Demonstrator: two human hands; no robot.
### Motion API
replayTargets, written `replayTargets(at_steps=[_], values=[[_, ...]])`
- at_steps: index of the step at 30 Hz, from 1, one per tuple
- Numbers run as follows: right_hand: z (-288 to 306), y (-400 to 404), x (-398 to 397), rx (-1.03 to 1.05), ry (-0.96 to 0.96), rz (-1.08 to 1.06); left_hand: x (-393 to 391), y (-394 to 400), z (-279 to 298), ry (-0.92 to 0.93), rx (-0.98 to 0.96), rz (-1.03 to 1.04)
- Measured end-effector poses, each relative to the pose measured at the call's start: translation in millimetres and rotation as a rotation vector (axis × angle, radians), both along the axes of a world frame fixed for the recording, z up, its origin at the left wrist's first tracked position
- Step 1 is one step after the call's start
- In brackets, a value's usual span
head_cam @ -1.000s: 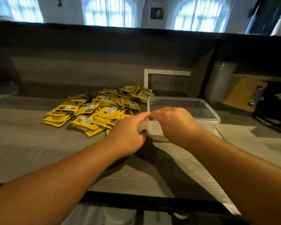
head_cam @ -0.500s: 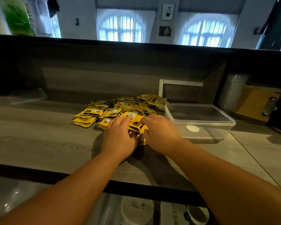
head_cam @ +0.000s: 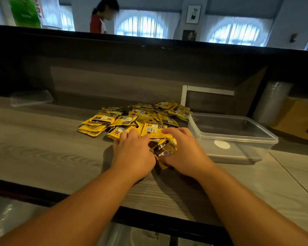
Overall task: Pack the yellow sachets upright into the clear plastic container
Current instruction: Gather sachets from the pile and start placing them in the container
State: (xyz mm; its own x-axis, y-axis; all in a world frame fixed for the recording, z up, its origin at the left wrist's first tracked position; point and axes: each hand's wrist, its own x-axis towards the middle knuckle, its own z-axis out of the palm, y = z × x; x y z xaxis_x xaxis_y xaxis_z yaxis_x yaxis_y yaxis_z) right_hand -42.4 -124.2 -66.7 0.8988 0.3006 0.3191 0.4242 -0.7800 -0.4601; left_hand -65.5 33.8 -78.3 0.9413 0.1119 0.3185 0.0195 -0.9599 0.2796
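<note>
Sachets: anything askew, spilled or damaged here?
Nothing damaged. The yellow sachets lie in a loose, overlapping heap on the counter, none upright. The clear container holds none yet. Left hand and right hand hold a crumpled-looking bunch.

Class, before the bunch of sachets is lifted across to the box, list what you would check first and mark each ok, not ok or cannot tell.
1. Clear plastic container open, no lid on it: ok.
2. Container empty, with room inside: ok.
3. Both hands on the gathered sachets, left hand and right hand: ok.
4. Sachets in the bunch aligned the same way up: not ok, they look jumbled.
5. Grip secure underneath: cannot tell, the fingers are hidden.
6. Path rightward to the container free: ok.
</note>
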Motion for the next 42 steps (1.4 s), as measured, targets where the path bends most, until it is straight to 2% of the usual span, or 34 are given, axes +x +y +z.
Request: replayTargets(at_steps=[8,13,19,23,28,31,36,42], values=[[14,-7,0,0.253,-0.092,-0.06,-5,2,1,-0.186,-0.082,-0.083],[20,-5,-3,0.501,-0.219,-0.105,-1,10,-4,-0.367,-0.291,-0.143],[27,-11,-7,0.604,-0.309,-0.161,0,14,-6,-0.535,-0.397,-0.108],[31,-9,-10,0.878,-0.117,-0.112,-6,13,0,-0.559,-0.481,-0.129],[36,-9,-13,1.125,0.114,-0.154,-12,13,9,-0.537,-0.824,-0.086],[37,-9,-14,1.139,0.249,-0.129,-14,11,14,-0.475,-0.96,-0.073],[35,-4,-16,1.082,0.369,-0.068,-14,12,13,-0.474,-0.982,-0.075],[32,1,-17,1.051,0.539,0.014,-15,13,14,-0.441,-1.112,-0.218]])
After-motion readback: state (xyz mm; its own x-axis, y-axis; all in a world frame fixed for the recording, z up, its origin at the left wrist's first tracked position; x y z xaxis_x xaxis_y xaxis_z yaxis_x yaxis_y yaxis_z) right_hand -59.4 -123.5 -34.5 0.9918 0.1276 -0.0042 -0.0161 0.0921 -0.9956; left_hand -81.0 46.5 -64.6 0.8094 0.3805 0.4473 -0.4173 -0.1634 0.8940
